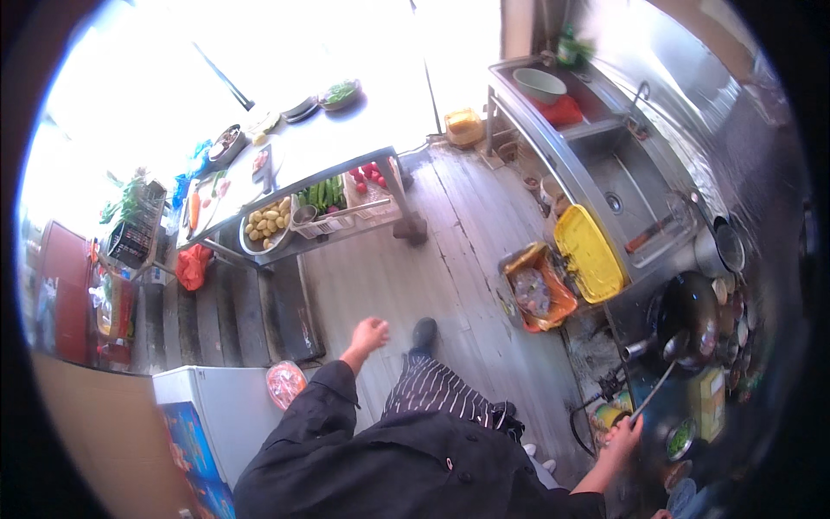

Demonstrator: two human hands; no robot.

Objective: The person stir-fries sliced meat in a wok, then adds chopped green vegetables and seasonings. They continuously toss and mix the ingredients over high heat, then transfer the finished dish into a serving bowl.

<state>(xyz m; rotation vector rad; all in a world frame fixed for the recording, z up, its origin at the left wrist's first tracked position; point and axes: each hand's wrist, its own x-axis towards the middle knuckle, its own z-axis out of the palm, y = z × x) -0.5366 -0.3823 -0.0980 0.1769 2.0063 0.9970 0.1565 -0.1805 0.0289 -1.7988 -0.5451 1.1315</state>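
My right hand (621,437) is wrapped round the long handle of a metal ladle (653,394) at the stove on the right. The ladle's bowl rests inside a dark wok (696,303), whose stubby handle points toward me. Below the wok, a small metal bowl of chopped greens (681,438) stands near this hand. My left hand (370,334) hangs over the floor ahead of my body, fingers loosely curled in and nothing visible in them. Nearest to it are my striped apron (441,391) and my dark shoe (424,334).
A steel sink (605,164) runs along the right, with a yellow lid (590,253) leaning on a lined waste bin (538,290). At upper left, a prep table (320,143) holds vegetables above and below. A white freezer (220,406) stands left of me, beside a red-and-white bag (285,383).
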